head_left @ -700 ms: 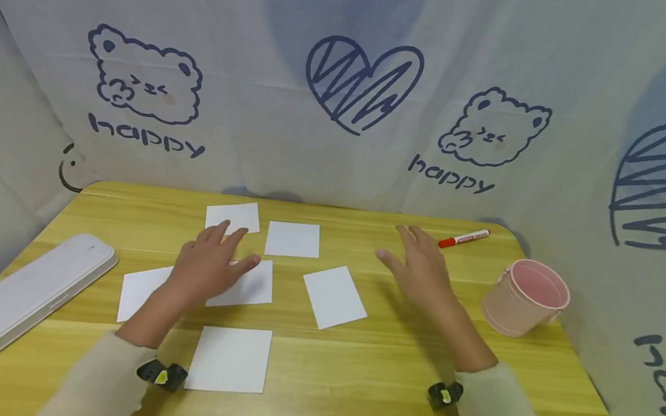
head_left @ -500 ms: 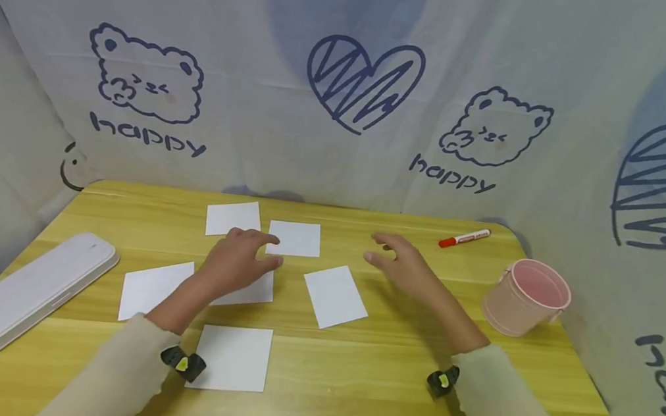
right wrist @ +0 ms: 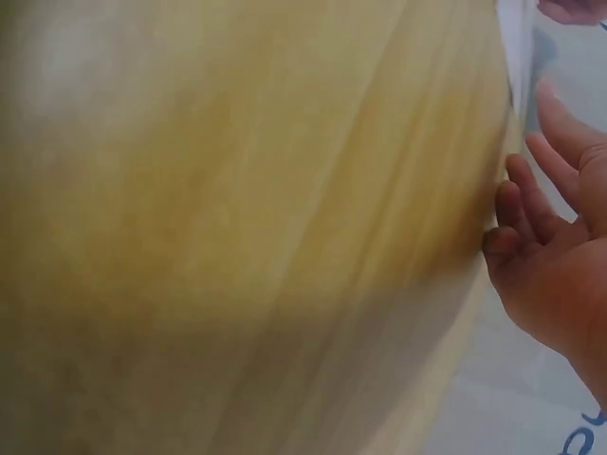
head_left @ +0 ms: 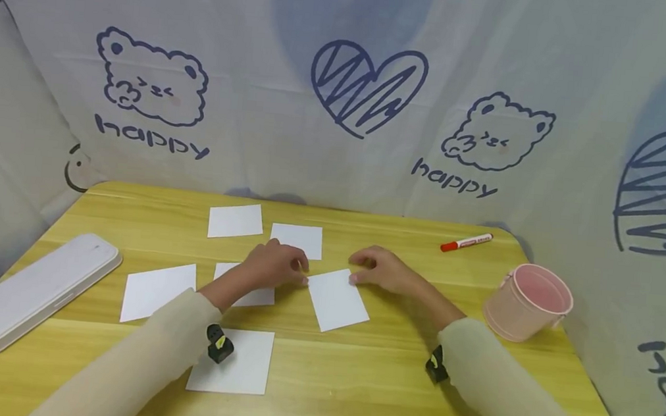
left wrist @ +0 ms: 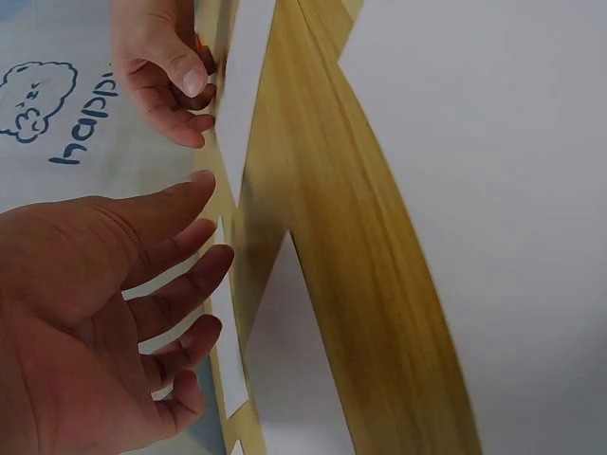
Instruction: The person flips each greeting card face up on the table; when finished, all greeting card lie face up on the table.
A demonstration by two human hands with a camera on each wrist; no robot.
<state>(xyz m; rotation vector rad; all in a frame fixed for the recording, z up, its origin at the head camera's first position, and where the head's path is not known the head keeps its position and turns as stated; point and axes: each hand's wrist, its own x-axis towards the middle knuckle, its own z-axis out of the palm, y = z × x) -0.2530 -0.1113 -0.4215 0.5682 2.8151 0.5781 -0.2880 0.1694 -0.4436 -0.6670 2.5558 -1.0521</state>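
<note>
- A person's left hand (head_left: 276, 264) and right hand (head_left: 380, 269) meet at the far edge of a tilted white card (head_left: 337, 299) near the middle of a yellow wooden table (head_left: 389, 385).
- The left hand, fingers loosely bent, reaches the card's far-left corner, at about 11 o'clock on the card; whether it pinches the corner cannot be told. The left wrist view shows its fingers (left wrist: 180, 261) spread and holding nothing.
- The right hand, fingers curled, touches the card's far-right corner, at about 1 o'clock; a firm grip cannot be told from these views.
- Five more white cards lie around: one (head_left: 235, 220) at 11 o'clock from the hands, one (head_left: 298, 239) at 12 o'clock just behind the left hand, one (head_left: 242, 289) partly under the left forearm, one (head_left: 158, 290) at 9 o'clock, and one (head_left: 234, 364) at 7 o'clock near the table's front edge.
- A white pencil case (head_left: 28, 290) lies at the table's left edge.
- A red marker (head_left: 465, 242) lies at 2 o'clock, well apart from the right hand; a pink bucket (head_left: 527, 308) stands at 3 o'clock.
- The right wrist view is blurred, showing mostly tabletop and fingertips (right wrist: 517, 204).
</note>
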